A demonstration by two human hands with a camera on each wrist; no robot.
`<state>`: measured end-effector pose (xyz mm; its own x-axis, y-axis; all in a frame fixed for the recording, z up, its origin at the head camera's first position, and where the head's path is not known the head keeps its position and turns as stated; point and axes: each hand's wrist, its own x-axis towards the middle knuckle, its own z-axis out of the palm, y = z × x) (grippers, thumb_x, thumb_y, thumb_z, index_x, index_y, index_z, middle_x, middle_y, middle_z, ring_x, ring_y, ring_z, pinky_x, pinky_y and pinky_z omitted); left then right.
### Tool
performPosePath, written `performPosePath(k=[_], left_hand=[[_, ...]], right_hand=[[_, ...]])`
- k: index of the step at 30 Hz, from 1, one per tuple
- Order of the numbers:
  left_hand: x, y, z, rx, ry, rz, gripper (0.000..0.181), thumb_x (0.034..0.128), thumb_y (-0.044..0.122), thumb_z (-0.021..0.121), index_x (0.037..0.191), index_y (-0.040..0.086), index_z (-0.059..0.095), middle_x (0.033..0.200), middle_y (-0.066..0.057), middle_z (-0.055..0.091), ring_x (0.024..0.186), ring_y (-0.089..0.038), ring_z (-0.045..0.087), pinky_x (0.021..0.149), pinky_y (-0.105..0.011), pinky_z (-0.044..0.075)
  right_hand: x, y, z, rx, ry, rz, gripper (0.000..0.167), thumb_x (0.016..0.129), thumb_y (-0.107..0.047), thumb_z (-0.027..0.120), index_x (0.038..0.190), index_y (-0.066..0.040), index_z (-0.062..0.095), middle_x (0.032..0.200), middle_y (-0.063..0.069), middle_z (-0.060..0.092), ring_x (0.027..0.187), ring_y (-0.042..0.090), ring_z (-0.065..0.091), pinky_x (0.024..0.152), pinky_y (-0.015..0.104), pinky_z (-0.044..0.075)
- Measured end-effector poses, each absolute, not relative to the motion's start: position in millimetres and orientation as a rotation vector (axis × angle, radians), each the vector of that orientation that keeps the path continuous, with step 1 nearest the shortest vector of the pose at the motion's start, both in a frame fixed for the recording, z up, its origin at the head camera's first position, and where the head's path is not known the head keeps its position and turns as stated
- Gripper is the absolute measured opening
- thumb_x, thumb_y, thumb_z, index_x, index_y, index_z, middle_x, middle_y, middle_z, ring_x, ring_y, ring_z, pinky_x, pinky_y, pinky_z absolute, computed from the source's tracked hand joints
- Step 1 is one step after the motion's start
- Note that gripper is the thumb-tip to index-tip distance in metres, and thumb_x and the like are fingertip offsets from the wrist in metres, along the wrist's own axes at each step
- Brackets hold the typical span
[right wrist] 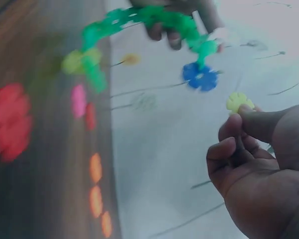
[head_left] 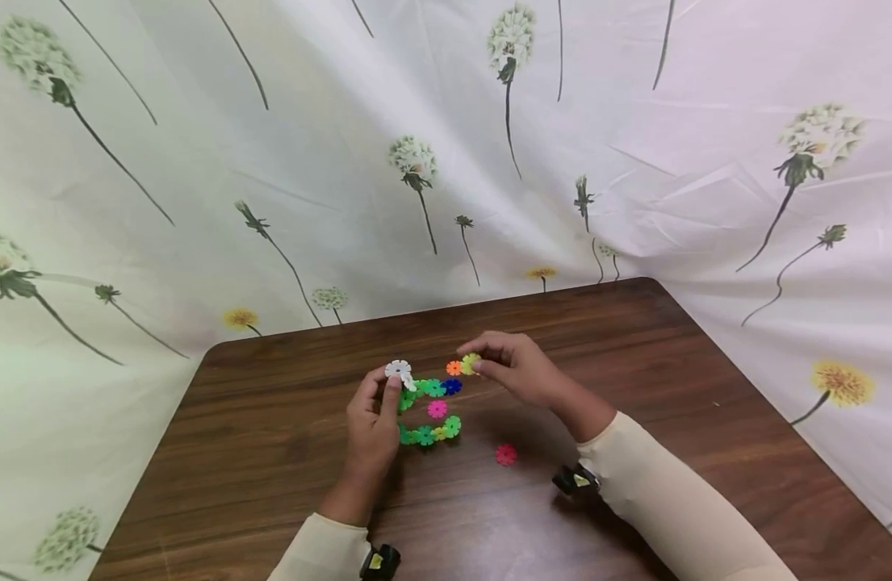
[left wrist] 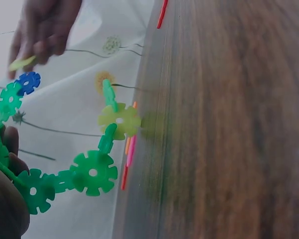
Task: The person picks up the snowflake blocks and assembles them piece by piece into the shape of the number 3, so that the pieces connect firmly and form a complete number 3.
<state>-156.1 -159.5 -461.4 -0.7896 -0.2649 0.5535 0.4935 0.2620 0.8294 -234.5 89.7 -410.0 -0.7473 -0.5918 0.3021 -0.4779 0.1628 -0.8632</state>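
Observation:
My left hand [head_left: 371,421] grips a curved chain of interlocking flower-shaped discs. Most of the chain is green [left wrist: 93,173], with a yellow disc [left wrist: 119,121] near one end and a blue disc [head_left: 452,387] at the other. White discs [head_left: 398,369] stand up by the left thumb. Part of the chain is hidden behind that hand. Between its thumb and fingertips, my right hand [head_left: 524,373] pinches a single yellow disc [right wrist: 238,102]. In the right wrist view this disc is apart from the blue one.
Loose discs lie on the brown wooden table [head_left: 271,452]: a red disc [head_left: 506,454] nearer me, a pink disc [head_left: 437,409] between the chain's arms, and several orange discs [right wrist: 95,201] farther back. A dandelion-print cloth [head_left: 329,161] hangs behind the table.

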Motion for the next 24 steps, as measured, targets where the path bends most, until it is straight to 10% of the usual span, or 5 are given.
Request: performPosePath(k=[24], left_hand=[[-157.1, -159.8, -462.2, -0.303, -1.886, -1.591, 0.018, 0.1108, 0.001, 0.059, 0.119, -0.006, 0.072, 0.101, 0.003, 0.069, 0.089, -0.003, 0.062, 0.076, -0.017, 0.052]], right_hand=[[-248.6, -3.6, -364.2, -1.235, 1.979, -1.868, 0.020, 0.110, -0.001, 0.062, 0.124, 0.008, 0.073, 0.116, 0.023, 0.074, 0.096, 0.011, 0.068, 0.088, 0.032, 0.061]])
